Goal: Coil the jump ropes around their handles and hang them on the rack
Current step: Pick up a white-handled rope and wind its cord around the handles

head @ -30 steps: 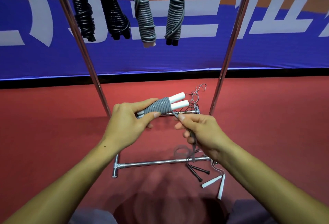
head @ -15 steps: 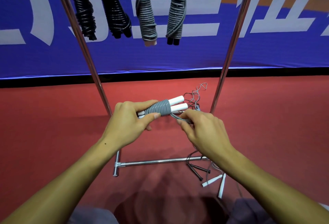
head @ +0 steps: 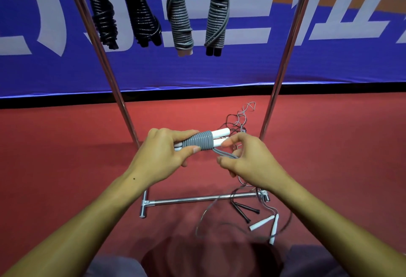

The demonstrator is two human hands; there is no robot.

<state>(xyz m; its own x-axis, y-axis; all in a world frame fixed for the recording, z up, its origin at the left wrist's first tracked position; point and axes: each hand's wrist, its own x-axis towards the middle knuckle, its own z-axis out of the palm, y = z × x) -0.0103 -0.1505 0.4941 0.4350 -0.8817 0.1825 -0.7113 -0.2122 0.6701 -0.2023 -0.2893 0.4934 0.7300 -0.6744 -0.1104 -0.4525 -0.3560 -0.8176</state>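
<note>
So the left hand (head: 162,155) has its fingers wrapped round the pair of white plastic handles half-coiled in grey rope (head: 198,141), held in mid-air near the chrome metal rack (head: 204,198). The right hand (head: 252,160) pinches the loose grey rope tail (head: 224,154) just right of the coil. Four wound ropes hang up top, and two loose ropes lie on the red floor (head: 66,155) near right.

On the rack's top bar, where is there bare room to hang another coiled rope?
Free: between the rightmost hung bundle and the right pole. Crowded: four bundles fill the span from the left pole to there. The bar itself is out of frame.
</note>
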